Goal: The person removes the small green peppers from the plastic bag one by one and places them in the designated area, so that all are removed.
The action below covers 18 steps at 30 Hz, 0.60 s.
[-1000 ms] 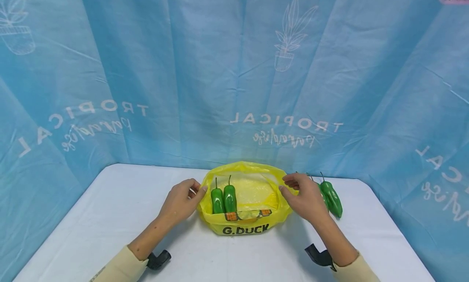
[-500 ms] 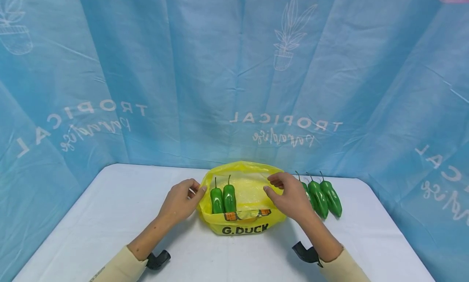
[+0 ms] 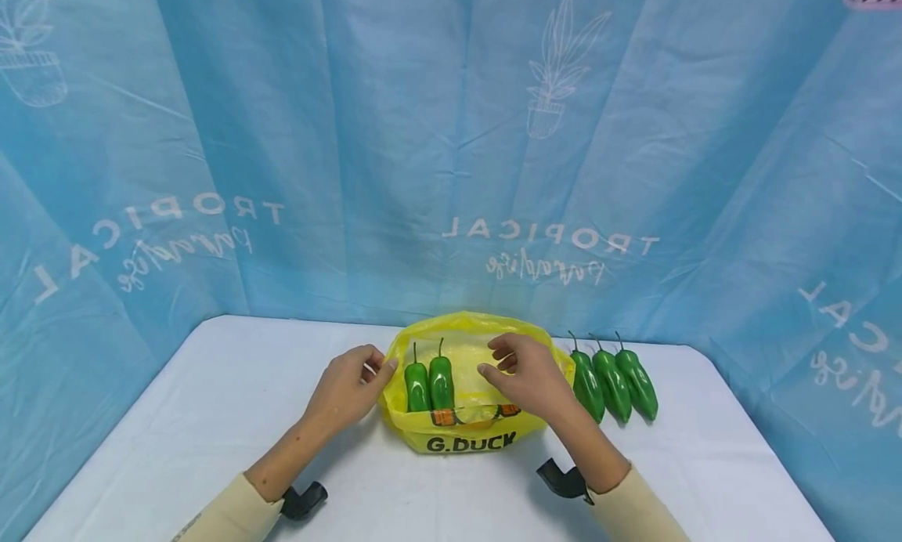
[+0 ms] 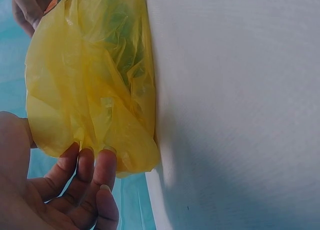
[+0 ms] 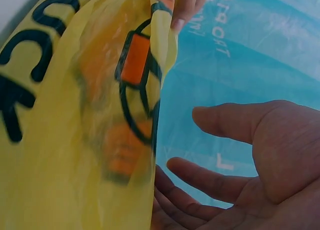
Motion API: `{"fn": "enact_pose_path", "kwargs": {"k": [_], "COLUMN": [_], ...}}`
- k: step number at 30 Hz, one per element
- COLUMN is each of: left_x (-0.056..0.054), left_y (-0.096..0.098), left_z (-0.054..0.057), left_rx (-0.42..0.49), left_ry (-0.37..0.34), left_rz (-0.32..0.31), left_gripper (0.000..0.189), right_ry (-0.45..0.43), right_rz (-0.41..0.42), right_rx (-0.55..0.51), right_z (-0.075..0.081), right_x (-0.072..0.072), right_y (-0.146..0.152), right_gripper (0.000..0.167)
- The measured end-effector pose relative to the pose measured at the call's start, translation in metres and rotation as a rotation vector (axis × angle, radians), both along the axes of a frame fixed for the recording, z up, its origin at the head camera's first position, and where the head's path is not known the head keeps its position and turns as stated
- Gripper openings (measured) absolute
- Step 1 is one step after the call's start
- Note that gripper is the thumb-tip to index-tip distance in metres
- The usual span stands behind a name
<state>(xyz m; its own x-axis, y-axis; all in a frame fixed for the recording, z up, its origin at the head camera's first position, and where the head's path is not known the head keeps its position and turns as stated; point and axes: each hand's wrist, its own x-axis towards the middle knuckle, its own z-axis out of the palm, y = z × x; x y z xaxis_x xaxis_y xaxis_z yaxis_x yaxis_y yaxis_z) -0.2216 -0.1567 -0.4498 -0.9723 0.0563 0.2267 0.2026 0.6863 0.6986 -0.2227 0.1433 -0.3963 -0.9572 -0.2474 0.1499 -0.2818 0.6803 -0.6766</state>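
Observation:
A yellow plastic bag (image 3: 465, 442) printed "G.DUCK" stands with its mouth spread wide. Two green chili peppers (image 3: 429, 384) are inside at its left, stems up. My left hand (image 3: 352, 387) pinches the bag's left rim, thumb inside and fingertips outside; the left wrist view shows those fingertips (image 4: 106, 160) against the plastic. Over the right part of the mouth is my right hand (image 3: 530, 376), its thumb and fingers apart with nothing between them. In the right wrist view the lower fingers (image 5: 172, 195) are partly hidden behind the bag's front edge.
On the white table (image 3: 211, 417), right of the bag, several green chili peppers (image 3: 611, 384) lie side by side with stems pointing away. A blue curtain (image 3: 395, 174) with white print surrounds the back and sides.
My right hand has moved left, off the bag's right rim to over its mouth, uncovering the peppers on the right. The left hand has stayed at the left rim.

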Motion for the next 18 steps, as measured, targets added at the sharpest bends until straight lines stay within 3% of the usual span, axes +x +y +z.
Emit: {"fn": "enact_pose_path", "kwargs": {"k": [11, 18], "left_x": [-0.001, 0.000], "left_y": [-0.001, 0.000], "left_z": [-0.001, -0.001], "left_rx": [-0.004, -0.003], "left_ry": [0.006, 0.004], "left_rz": [-0.003, 0.000], "left_gripper": [0.022, 0.022], "right_ry": [-0.071, -0.106], "right_rz": [0.046, 0.061], "right_rx": [0.012, 0.073], "right_z": [-0.008, -0.015], "right_x": [-0.009, -0.014], "right_y": [-0.024, -0.037], "right_gripper": [0.040, 0.049]}}
